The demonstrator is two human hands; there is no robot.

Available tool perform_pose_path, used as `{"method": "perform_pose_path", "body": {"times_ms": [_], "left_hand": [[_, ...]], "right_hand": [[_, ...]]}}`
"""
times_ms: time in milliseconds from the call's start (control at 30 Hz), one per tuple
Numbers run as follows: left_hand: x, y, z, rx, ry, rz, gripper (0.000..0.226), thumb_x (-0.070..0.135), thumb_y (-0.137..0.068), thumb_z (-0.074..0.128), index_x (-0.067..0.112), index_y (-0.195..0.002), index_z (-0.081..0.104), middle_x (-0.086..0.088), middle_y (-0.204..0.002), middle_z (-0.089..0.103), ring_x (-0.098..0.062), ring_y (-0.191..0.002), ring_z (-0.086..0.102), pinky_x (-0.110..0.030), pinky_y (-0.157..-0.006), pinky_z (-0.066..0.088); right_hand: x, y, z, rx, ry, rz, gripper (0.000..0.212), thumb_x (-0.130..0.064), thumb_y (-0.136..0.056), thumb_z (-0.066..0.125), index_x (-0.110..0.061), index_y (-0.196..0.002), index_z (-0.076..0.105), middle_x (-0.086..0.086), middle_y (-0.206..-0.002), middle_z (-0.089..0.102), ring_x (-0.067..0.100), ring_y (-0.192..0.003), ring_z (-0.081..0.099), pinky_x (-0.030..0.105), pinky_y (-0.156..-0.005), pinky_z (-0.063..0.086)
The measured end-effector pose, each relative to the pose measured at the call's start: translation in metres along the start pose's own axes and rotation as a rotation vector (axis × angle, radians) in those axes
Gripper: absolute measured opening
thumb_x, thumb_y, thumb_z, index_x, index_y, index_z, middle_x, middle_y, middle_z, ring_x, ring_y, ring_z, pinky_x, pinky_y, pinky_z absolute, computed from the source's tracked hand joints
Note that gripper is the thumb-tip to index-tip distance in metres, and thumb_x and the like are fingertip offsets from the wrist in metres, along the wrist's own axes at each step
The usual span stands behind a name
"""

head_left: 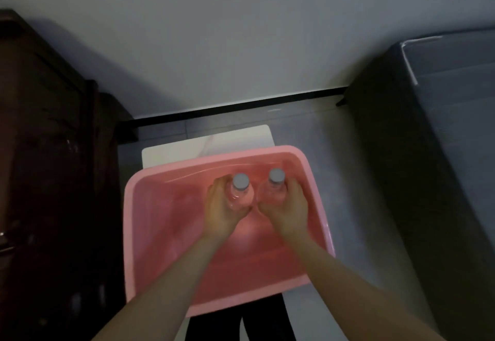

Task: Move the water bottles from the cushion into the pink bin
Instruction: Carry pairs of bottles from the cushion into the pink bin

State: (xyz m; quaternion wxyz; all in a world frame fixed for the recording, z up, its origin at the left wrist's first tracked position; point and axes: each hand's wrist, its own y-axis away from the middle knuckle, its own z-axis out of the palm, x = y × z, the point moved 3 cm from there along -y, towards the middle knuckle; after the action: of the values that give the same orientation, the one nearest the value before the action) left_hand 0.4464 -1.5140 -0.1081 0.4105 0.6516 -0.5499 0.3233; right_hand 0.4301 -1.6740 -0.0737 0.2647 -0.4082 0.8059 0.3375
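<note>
A large pink bin (160, 207) fills the middle of the view, resting on a white stool. Inside it stand two clear water bottles with grey caps, upright and side by side. My left hand (221, 212) is wrapped around the left bottle (240, 188). My right hand (289, 207) is wrapped around the right bottle (274, 184). Both bottles sit deep in the bin's far half; whether their bases touch the bin floor is hidden by my hands. The cushion is not clearly identifiable in this dim view.
The white stool (209, 142) shows behind the bin. A dark wooden cabinet (48, 166) stands close on the left. A dark grey upholstered block (434, 153) stands on the right. A grey wall with a black skirting strip (235, 106) is behind.
</note>
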Motion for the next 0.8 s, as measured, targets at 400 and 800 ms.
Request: {"method": "perform_pose_path", "body": {"times_ms": [400,800], "left_hand": [[-0.042,-0.025,0.040,0.048,0.007,0.050,0.052,0.028,-0.065,0.085,0.025,-0.109,0.057,0.009,-0.110,0.059,-0.019,-0.103,0.058,-0.036,-0.087,0.047],[0.005,-0.025,0.000,-0.186,-0.449,0.288,0.054,0.023,-0.071,0.077,0.016,-0.121,0.058,0.002,-0.121,0.060,-0.025,-0.106,0.054,-0.029,-0.083,0.043]], "right_hand": [[0.035,-0.031,0.037,0.017,-0.061,-0.097,0.031,-0.007,-0.066,0.076,-0.024,-0.084,0.058,-0.009,-0.087,0.065,0.009,-0.084,0.062,0.009,-0.077,0.044],[-0.010,-0.025,-0.003,-0.247,0.615,-0.600,0.030,-0.005,-0.062,0.070,-0.021,-0.086,0.063,-0.004,-0.090,0.059,0.022,-0.086,0.057,0.033,-0.046,0.045]]}}
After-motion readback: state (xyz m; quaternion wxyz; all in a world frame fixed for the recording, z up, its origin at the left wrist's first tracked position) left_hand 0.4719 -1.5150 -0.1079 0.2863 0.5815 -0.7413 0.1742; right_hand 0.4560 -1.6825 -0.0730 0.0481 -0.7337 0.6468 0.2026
